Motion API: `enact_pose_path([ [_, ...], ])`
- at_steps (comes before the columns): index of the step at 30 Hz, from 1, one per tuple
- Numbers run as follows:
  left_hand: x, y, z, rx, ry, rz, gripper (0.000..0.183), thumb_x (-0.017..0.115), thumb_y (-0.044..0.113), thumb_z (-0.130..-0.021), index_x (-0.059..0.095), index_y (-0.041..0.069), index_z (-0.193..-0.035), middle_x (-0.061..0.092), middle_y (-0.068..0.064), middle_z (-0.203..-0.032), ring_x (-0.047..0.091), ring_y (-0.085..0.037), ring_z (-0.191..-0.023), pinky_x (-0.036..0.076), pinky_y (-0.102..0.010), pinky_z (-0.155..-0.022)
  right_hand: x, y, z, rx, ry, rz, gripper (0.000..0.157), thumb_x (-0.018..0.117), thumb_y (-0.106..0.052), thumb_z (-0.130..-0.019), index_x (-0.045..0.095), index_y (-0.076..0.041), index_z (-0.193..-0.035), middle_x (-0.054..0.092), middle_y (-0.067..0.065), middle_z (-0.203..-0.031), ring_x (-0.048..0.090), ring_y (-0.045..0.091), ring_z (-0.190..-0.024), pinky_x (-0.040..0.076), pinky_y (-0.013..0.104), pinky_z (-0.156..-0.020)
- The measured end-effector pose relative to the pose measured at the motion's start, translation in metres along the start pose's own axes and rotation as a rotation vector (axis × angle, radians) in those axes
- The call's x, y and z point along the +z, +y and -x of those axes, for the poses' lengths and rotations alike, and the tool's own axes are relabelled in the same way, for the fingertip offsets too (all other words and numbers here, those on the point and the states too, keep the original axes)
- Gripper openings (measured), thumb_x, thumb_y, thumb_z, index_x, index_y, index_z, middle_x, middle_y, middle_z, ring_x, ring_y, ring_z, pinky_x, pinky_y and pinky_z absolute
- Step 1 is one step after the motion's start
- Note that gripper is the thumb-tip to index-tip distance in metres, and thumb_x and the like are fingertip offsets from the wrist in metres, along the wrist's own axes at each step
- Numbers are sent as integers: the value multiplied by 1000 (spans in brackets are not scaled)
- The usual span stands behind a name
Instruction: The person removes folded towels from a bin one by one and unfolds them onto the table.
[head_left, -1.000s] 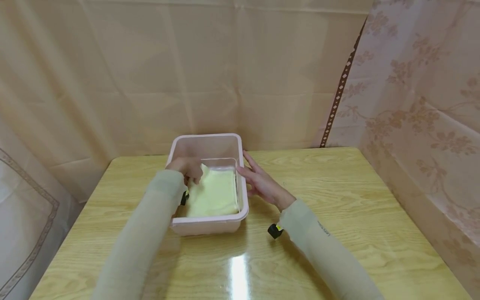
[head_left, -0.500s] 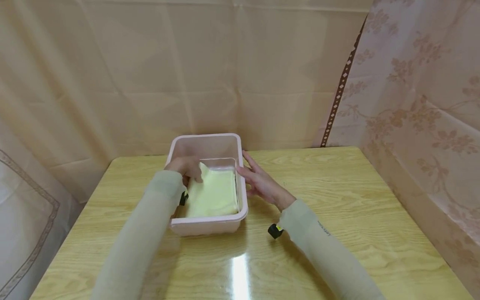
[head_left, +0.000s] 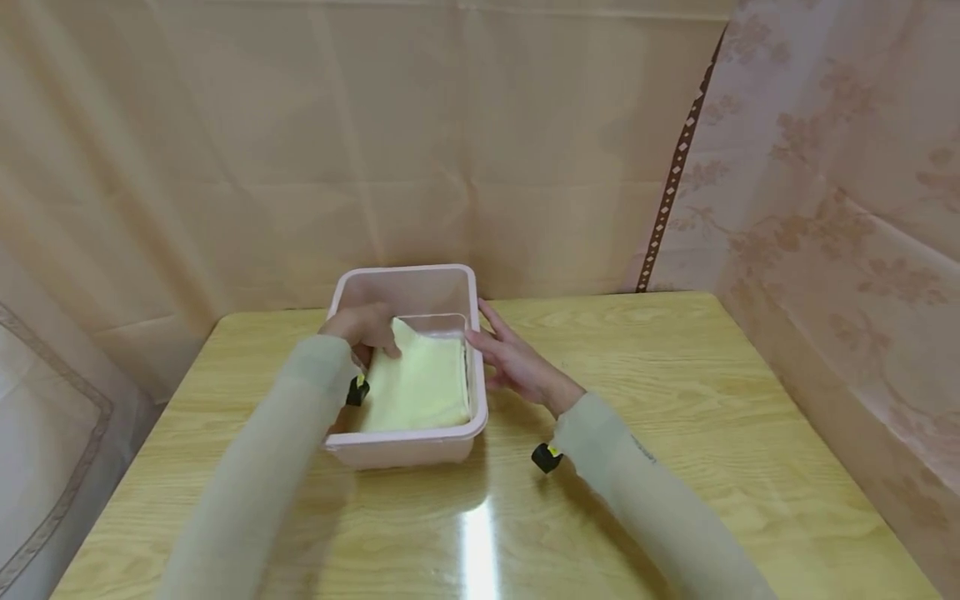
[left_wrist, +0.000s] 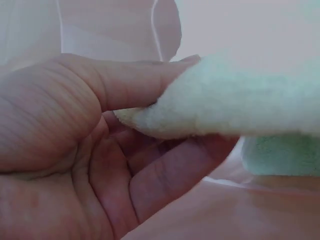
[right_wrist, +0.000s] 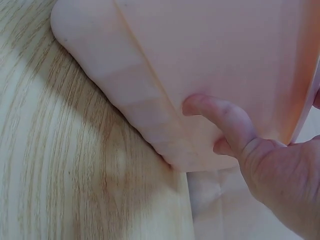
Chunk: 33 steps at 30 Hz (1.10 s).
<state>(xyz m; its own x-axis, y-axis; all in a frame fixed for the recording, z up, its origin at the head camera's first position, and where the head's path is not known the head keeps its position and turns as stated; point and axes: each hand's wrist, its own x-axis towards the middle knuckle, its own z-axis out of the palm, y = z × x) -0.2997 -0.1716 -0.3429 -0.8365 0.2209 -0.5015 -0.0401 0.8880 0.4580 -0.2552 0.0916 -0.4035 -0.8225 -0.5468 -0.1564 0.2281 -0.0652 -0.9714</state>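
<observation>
Yellow towel (head_left: pixel 422 385) corner hidden under left hand (head_left: pixel 365 327), pink bin (head_left: pixel 405 447)

— How many bins stood on the table?
— One pink plastic bin (head_left: pixel 405 446), on one wooden table (head_left: pixel 675 433).
— And cloths?
— One pale yellow folded towel (head_left: pixel 420 387) inside it.
— Hands?
— Two: one left hand (head_left: pixel 363 329), one right hand (head_left: pixel 513 362).

sleeves (head_left: pixel 285 433): pale beige, long | wrist cameras (head_left: pixel 546 457): black, yellow-marked
</observation>
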Motion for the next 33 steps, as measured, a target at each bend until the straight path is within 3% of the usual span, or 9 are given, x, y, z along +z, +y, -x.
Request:
enact_pose_path([
  [6,-11,8,11,13,-50,187,45,69,5,-94,45,-4,-131,63,-18,-101,67,-24,-69,60,-40,-67,1,-4,-1,22,2,17,74,52,-38,-105,4,-47,-161,16,4,-169,37,35,-145,59,35,-69],
  [11,-22,24,23,117,-39,137,46,69,3,-95,47,-4,-134,58,-21,-111,69,-25,-74,61,-40,-66,-1,-5,1,31,-16,11,74,52,-36,-106,4,-47,-161,16,6,-169,37,35,-145,60,39,-74],
  [18,-36,52,49,154,-29,97,45,68,5,-96,47,-6,-134,54,-23,-120,67,-28,-89,61,-41,-69,4,-5,3,23,-25,-26,75,54,-34,-105,6,-45,-161,27,6,-165,40,36,-143,59,41,-75],
  [24,-47,58,64,190,3,121,40,69,6,-96,49,-4,-129,58,-22,-117,69,-29,-90,61,-42,-70,13,-3,1,11,-33,-19,77,53,-34,-105,1,-41,-162,25,9,-166,36,38,-145,60,48,-75],
  [28,-51,61,74,224,23,138,35,69,6,-95,50,-4,-123,58,-20,-113,70,-28,-88,61,-42,-68,13,-1,2,13,-38,16,77,52,-34,-106,-1,-40,-161,30,12,-163,40,38,-143,60,46,-71],
  [33,-57,65,79,270,35,162,32,69,6,-96,50,-4,-120,58,-20,-110,70,-26,-85,61,-42,-66,12,-5,3,12,-37,41,77,52,-35,-106,-1,-40,-161,34,15,-161,43,36,-141,60,49,-76],
])
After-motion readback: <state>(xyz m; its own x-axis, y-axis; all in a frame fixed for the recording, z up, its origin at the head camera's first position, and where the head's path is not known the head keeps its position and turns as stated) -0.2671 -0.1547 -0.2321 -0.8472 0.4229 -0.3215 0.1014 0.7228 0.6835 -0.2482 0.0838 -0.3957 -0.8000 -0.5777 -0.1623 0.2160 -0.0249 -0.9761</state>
